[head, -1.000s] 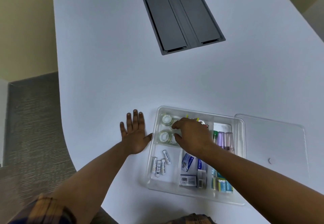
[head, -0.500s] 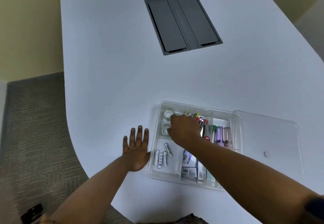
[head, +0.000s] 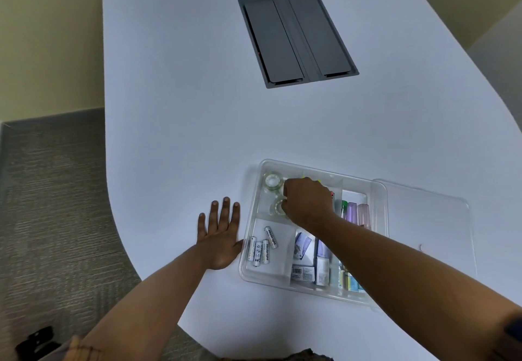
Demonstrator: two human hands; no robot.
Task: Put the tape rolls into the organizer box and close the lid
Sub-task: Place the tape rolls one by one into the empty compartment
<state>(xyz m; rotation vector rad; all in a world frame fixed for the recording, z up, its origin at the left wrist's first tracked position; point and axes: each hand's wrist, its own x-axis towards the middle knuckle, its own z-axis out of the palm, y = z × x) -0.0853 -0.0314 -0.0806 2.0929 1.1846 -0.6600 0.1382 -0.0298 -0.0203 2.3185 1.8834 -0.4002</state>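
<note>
Two tape rolls (head: 273, 181): light, stiff, slick; grip outer rims.
Right hand (head: 308, 202): curled over near roll; pinch unclear.
Left hand (head: 219, 238): spread flat on table (head: 180, 123).

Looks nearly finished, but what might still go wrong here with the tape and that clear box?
Two risks, I think. The right hand is curled over the nearer tape roll in the organizer box; a roll left tilted could stop the lid from seating. The lid lies flat beside the box on the right, clear and hard to see, so it may be fumbled when picked up. The left hand lies flat on the table, only touching the box's side, so the box might slide.
</note>
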